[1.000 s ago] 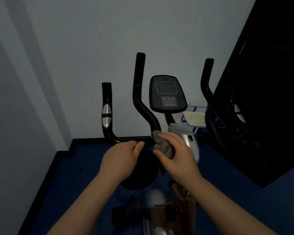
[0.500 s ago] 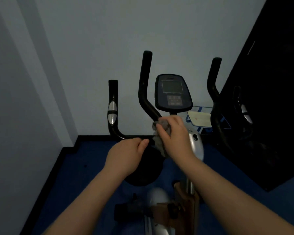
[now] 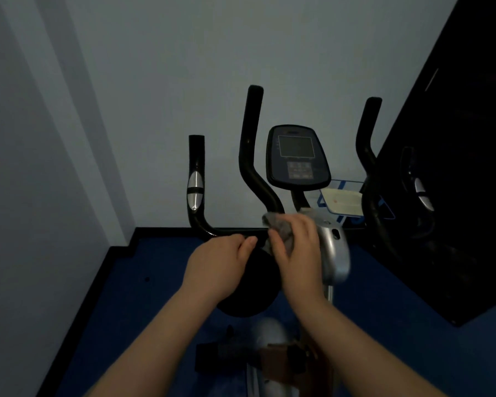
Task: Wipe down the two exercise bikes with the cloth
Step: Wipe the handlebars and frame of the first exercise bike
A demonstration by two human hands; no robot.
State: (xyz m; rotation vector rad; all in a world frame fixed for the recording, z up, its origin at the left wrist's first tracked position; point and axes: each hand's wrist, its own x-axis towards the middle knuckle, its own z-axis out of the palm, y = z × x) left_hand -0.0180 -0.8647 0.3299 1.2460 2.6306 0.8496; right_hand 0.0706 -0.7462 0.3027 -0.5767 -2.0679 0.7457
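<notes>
Right hand [image 3: 298,250] grips crumpled grey cloth [image 3: 281,227] against smooth black handlebar [image 3: 235,232].

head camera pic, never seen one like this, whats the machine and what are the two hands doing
The picture comes from a camera worn on a person's head, looking forward and down, so you see their own arms. The machine is an exercise bike with black handlebars and a console screen, standing on blue floor by a pale wall. The left hand has its grip on the low handlebar. The right hand holds a grey cloth against the bar, wiping it.
</notes>
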